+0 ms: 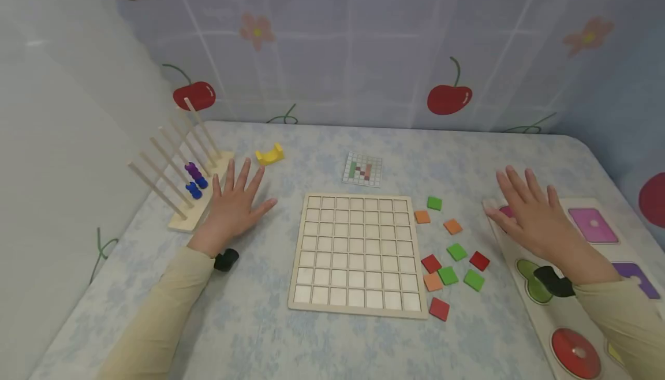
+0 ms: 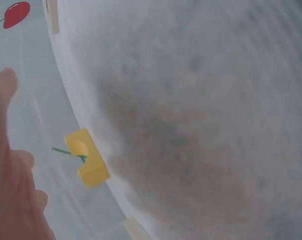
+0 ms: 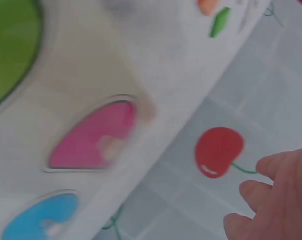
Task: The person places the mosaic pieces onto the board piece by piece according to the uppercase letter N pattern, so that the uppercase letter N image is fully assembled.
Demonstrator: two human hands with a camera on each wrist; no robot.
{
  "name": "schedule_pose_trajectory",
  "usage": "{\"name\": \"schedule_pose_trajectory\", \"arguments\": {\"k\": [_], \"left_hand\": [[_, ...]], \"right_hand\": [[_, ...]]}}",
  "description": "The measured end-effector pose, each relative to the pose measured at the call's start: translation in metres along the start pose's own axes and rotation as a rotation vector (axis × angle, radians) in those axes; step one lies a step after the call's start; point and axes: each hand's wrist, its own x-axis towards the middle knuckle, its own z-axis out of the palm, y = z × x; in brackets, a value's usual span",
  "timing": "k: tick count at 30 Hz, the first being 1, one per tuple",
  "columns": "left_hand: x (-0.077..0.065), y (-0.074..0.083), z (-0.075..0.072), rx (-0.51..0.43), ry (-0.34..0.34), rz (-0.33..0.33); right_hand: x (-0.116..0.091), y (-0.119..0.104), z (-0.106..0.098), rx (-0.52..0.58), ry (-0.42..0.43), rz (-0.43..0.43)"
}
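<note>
My left hand (image 1: pixel 231 207) is spread flat with straight fingers beside the wooden peg stand (image 1: pixel 194 211), which carries purple and blue beads (image 1: pixel 194 179). Just past its fingertips lies a yellow curved block (image 1: pixel 270 155), also visible in the left wrist view. My right hand (image 1: pixel 537 224), fingers straight and holding nothing, is over the shape puzzle board (image 1: pixel 576 310). Between the hands lies a wooden grid board (image 1: pixel 358 253) with bare square cells. Several red, green and orange square tiles (image 1: pixel 448 276) are scattered along its right side.
A small pattern card (image 1: pixel 362 170) with a printed grid lies behind the grid board. The table (image 1: pixel 249 322) has a pale blue floral cover. A cherry-print curtain (image 1: pixel 343 51) hangs along the back edge, and a white wall (image 1: pixel 62 108) stands at the left.
</note>
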Motion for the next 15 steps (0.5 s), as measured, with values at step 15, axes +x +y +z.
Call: {"name": "schedule_pose_trajectory", "arguments": {"k": [15], "left_hand": [[-0.033,0.043,-0.092,0.015,0.097,0.128]], "right_hand": [[-0.024,-0.066,-0.080,-0.104,0.089,-0.125]]}}
